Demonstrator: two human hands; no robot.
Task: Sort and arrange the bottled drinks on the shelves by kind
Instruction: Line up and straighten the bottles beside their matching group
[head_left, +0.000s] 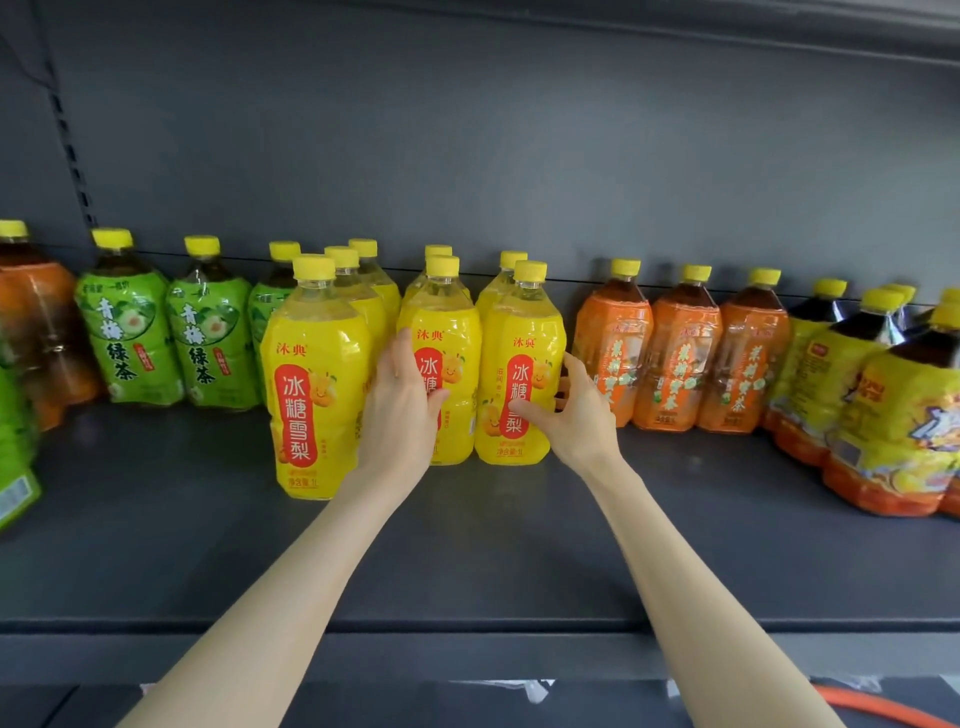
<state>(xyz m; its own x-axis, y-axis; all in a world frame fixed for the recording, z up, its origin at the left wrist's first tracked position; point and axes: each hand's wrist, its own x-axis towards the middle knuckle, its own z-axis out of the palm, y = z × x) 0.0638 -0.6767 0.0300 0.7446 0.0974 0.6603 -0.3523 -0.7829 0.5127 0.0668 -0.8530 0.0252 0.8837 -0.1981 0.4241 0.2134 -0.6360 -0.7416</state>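
Observation:
Several yellow pear-drink bottles stand in three short rows at the middle of the dark shelf (467, 545). My left hand (400, 410) wraps the left side of the middle front yellow bottle (452, 338), thumb across its label. My right hand (576, 415) grips the right front yellow bottle (524, 364), thumb on its label and fingers round its right side. The left front yellow bottle (317, 384) stands further forward, untouched, beside my left wrist. Green-label tea bottles (130, 338) line the back left. Orange-label tea bottles (675, 353) line the back right.
Dark tea bottles with yellow-and-orange labels (883, 415) crowd the far right, reaching forward. An orange-label bottle (36, 332) and a green pack (15, 467) sit at the far left edge. The shelf's front lip (467, 629) runs below my forearms. An orange hose (883, 706) lies low right.

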